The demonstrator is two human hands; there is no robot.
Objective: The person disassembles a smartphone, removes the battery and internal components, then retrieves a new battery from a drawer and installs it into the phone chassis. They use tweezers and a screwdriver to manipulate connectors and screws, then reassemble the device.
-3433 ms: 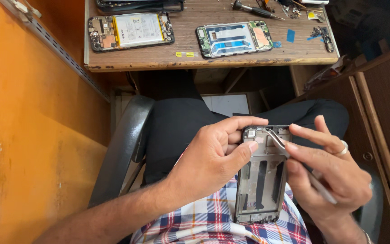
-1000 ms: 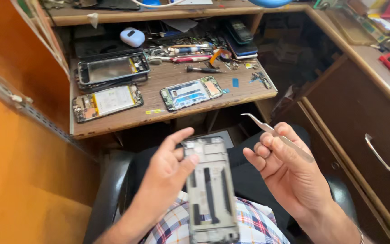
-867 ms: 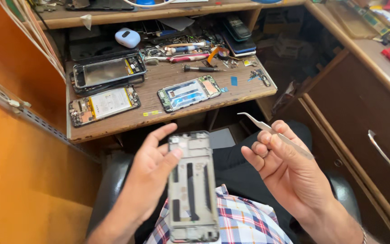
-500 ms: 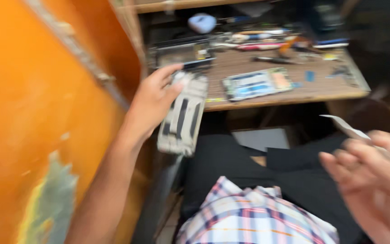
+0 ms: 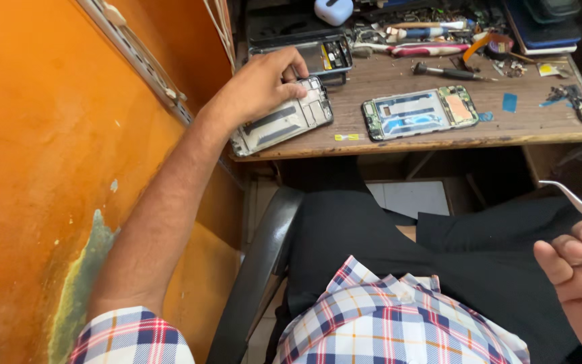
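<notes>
Three phone frames (image 5: 284, 121) – one pair of tweezers (image 5: 577, 202)

Near the middle of the wooden desk (image 5: 426, 138), close to its front edge, we see an opened phone (image 5: 420, 112) lying flat with its circuit board exposed. A second opened phone (image 5: 318, 55) sits toward the back left corner. Behind the middle one lies a dark screwdriver (image 5: 447, 71), and further back a red-handled tool (image 5: 420, 49). A small blue square (image 5: 509, 102) rests toward the right edge, with loose parts (image 5: 569, 96) just beyond it. An orange wall (image 5: 55, 155) borders the desk's left side, and a black chair armrest (image 5: 259, 269) stands below the front edge.
</notes>
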